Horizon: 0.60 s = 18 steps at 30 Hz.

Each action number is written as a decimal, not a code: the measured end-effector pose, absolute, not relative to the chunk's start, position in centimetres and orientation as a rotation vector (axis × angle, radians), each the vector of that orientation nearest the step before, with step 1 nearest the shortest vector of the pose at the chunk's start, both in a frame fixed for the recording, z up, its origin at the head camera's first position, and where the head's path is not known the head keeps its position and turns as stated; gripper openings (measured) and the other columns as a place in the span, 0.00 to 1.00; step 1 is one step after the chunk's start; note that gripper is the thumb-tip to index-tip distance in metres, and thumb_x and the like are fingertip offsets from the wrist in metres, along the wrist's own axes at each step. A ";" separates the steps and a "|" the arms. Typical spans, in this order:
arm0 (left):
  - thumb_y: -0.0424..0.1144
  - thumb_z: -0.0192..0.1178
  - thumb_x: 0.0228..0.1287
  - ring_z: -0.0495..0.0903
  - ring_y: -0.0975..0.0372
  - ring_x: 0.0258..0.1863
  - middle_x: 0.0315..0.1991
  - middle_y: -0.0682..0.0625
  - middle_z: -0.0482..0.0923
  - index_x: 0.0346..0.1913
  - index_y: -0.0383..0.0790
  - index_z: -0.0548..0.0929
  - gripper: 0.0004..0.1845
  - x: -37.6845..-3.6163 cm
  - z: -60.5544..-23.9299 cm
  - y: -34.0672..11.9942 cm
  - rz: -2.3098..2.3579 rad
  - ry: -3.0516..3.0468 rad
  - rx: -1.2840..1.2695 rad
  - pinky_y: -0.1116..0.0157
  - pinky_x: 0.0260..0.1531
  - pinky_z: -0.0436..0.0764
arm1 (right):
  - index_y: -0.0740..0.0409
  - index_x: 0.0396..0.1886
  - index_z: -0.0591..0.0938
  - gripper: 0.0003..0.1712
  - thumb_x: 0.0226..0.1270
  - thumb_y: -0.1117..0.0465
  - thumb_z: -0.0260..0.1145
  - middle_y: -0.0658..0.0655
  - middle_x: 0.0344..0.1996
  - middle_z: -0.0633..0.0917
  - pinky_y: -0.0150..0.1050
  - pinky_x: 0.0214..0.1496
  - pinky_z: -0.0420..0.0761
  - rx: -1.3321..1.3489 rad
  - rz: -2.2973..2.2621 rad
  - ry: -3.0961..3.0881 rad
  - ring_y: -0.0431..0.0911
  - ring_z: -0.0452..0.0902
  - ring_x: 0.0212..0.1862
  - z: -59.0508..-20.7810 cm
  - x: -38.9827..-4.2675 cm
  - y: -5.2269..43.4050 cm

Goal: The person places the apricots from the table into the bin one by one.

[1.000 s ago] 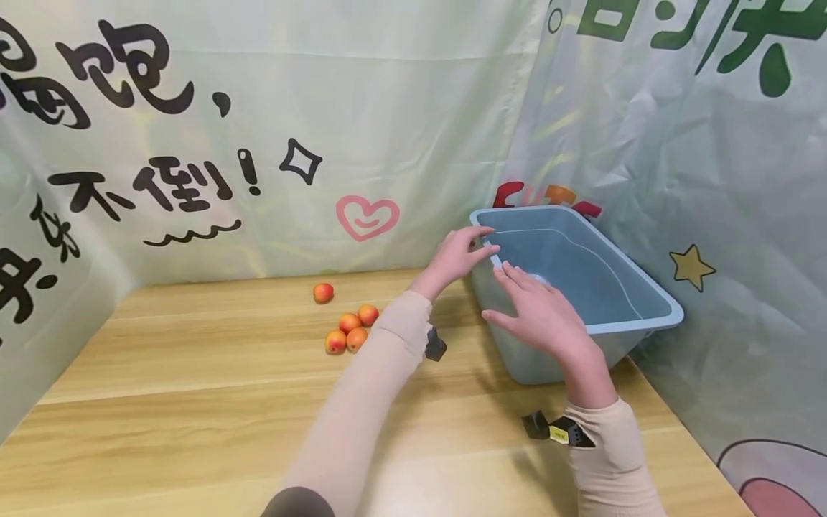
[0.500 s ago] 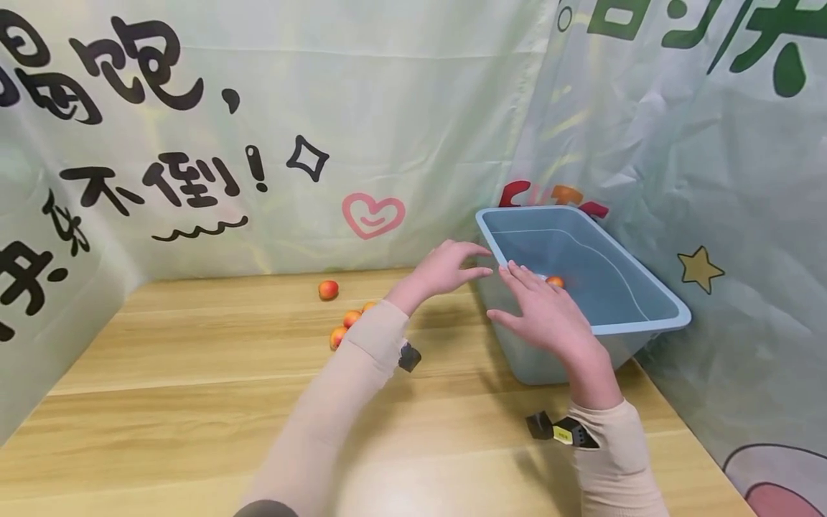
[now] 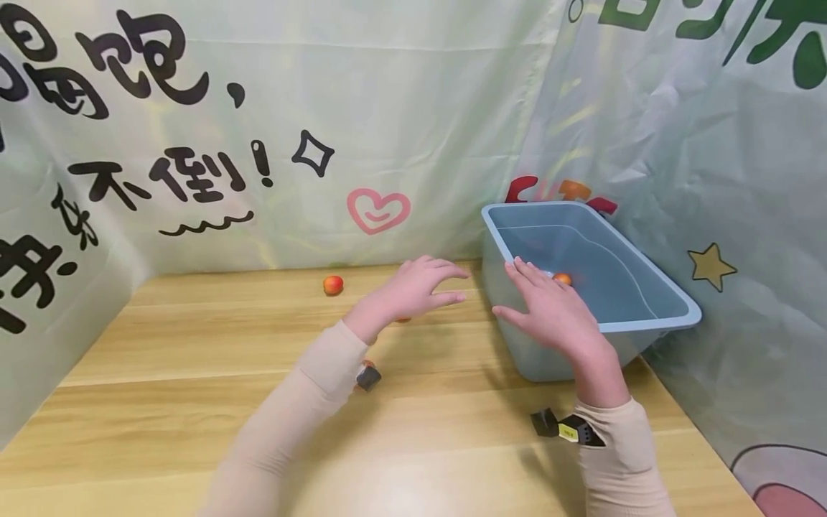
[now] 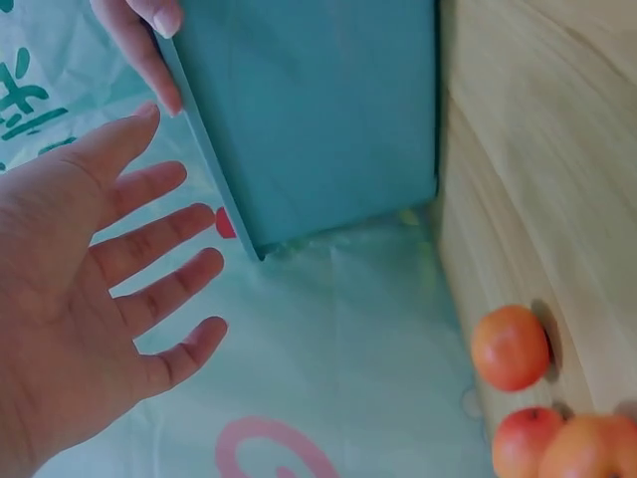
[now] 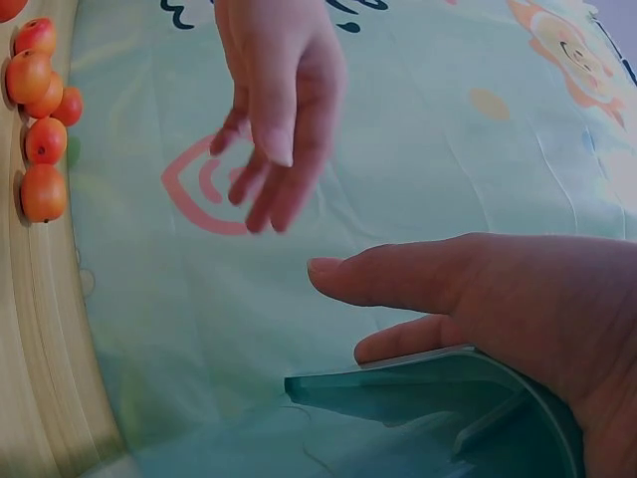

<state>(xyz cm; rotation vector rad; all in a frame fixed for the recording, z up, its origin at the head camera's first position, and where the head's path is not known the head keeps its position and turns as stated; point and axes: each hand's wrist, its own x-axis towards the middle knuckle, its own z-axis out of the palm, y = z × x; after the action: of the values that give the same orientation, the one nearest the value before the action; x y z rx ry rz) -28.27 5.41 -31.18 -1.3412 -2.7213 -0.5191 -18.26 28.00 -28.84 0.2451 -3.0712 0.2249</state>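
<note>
My left hand (image 3: pixel 420 291) hangs over the table, fingers spread and slightly bent, holding nothing. In the left wrist view its palm (image 4: pixel 60 289) shows bare beside the blue plastic tub (image 4: pixel 318 110). My right hand (image 3: pixel 549 312) lies at the near left rim of the tub (image 3: pixel 646 327), fingers straight, with nothing held. One orange-red fruit (image 3: pixel 563 278), apricot-like, lies inside the tub, partly behind the right hand. Another fruit (image 3: pixel 333 285) sits on the table near the back. Several more fruits (image 5: pixel 43 192) lie on the table, mostly hidden behind the left arm in the head view.
The wooden table (image 3: pixel 194 402) meets a printed cloth backdrop (image 3: pixel 413 129) at the back and sides. The tub stands at the table's right end, close to the cloth. A small black camera (image 3: pixel 370 375) is on the left wrist, another black camera (image 3: pixel 545 424) on the right.
My left hand has drawn back leftward from the tub's rim, over the grouped fruits. A fruit has come into sight inside the tub. The right hand has stayed at the rim.
</note>
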 end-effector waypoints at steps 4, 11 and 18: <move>0.59 0.56 0.67 0.69 0.56 0.65 0.65 0.56 0.74 0.65 0.55 0.75 0.27 -27.3 -31.5 3.7 -0.485 -2.700 -1.334 0.50 0.62 0.68 | 0.56 0.78 0.54 0.47 0.68 0.38 0.58 0.62 0.77 0.53 0.65 0.72 0.54 0.247 0.240 -3.073 0.61 0.49 0.77 -28.8 -18.2 28.1; 0.58 0.58 0.66 0.69 0.54 0.67 0.64 0.54 0.75 0.65 0.53 0.75 0.27 -25.8 -32.2 0.7 -0.453 -2.688 -1.310 0.46 0.64 0.67 | 0.56 0.78 0.53 0.47 0.68 0.39 0.58 0.63 0.77 0.53 0.64 0.73 0.54 0.264 0.238 -3.068 0.61 0.48 0.77 -28.9 -18.2 28.2; 0.57 0.60 0.65 0.72 0.53 0.63 0.60 0.52 0.78 0.62 0.50 0.78 0.26 -24.0 -33.0 -2.6 -0.378 -2.676 -1.232 0.45 0.61 0.69 | 0.56 0.78 0.52 0.47 0.69 0.41 0.59 0.63 0.77 0.53 0.63 0.73 0.53 0.280 0.246 -3.060 0.60 0.48 0.77 -28.9 -18.2 28.2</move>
<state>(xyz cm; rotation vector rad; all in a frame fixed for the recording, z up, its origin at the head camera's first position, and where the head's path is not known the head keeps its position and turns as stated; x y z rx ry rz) -24.02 -2.64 -32.97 -1.2323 -2.6757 -0.3778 -18.22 28.20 -28.91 0.2799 -3.0602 0.2461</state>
